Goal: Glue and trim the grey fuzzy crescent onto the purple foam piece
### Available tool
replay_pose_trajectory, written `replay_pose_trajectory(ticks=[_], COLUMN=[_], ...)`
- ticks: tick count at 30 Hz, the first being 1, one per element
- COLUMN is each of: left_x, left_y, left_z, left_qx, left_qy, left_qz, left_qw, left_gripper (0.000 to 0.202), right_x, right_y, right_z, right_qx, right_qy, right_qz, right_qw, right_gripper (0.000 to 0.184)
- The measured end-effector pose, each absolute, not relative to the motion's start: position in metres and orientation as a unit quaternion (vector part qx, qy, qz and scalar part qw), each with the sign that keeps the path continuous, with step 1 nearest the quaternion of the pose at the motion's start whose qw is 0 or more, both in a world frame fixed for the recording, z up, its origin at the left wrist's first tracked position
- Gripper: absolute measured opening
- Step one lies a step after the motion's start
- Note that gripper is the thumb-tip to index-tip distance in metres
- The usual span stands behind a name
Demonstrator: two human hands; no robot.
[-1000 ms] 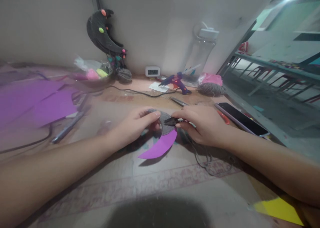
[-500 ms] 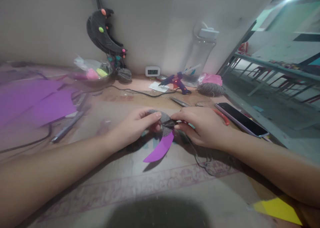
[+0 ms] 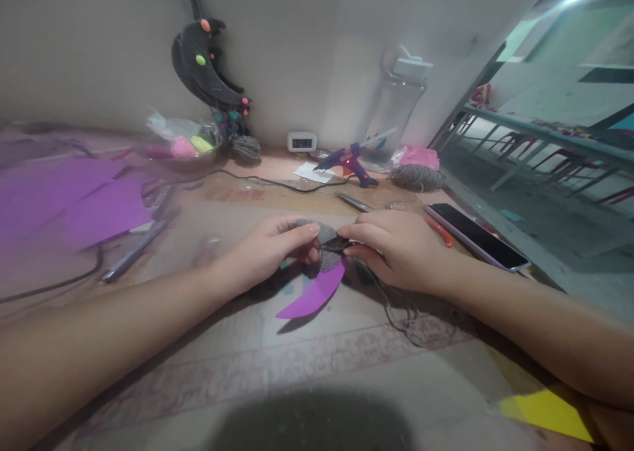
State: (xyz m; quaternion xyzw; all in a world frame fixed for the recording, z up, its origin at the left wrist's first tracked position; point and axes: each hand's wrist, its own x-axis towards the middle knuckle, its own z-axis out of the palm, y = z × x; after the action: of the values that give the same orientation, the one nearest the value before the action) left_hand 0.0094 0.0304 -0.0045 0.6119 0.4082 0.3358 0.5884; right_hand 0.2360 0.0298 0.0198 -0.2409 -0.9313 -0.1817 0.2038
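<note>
My left hand (image 3: 275, 247) pinches the upper end of a purple foam crescent (image 3: 312, 296) whose top part is wrapped in grey yarn (image 3: 327, 256). My right hand (image 3: 396, 245) is closed on a small black thread snipper (image 3: 337, 243), its blades touching the grey wrapped part between both hands. A loose strand of grey yarn (image 3: 396, 312) trails from under my right hand across the tabletop. Both hands hover just above the pale patterned table (image 3: 307, 365).
Purple foam sheets (image 3: 74, 207) lie at the left beside a pen (image 3: 133, 249). A phone (image 3: 475, 235) lies to the right, a yellow scrap (image 3: 545, 415) near the front right. At the back: glue gun (image 3: 347, 162), yarn ball (image 3: 419, 177), clear bottle (image 3: 399, 101), small clock (image 3: 302, 140), bowl (image 3: 181, 148), black crescent decoration (image 3: 203, 61).
The snipper has closed in onto the grey wrapped part. The purple tip of the crescent swung slightly right, then back left. Both hands stay in nearly the same place.
</note>
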Motion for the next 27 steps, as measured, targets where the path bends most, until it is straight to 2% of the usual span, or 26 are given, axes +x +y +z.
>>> replay_pose_trajectory(ticks=[17,22,27], left_x=[0.01,0.0109,0.0116], left_y=[0.0271,0.0265,0.0277], left_z=[-0.0003,0.0002,-0.0011], left_qx=[0.604,0.614,0.626], left_qy=[0.423,0.427,0.415], left_qz=[0.319,0.316,0.348], left_qw=[0.595,0.584,0.562], left_gripper=[0.033,0.033,0.028], right_x=[0.2356,0.2385,0.2339], right_y=[0.0299,0.027,0.0268], right_z=[0.0171,0.0153,0.0167], right_qx=[-0.244,-0.294,-0.405], right_qy=[-0.934,-0.93,-0.854], right_qz=[-0.15,-0.028,0.123], right_qw=[0.212,0.217,0.302], right_gripper=[0.026,0.021,0.031])
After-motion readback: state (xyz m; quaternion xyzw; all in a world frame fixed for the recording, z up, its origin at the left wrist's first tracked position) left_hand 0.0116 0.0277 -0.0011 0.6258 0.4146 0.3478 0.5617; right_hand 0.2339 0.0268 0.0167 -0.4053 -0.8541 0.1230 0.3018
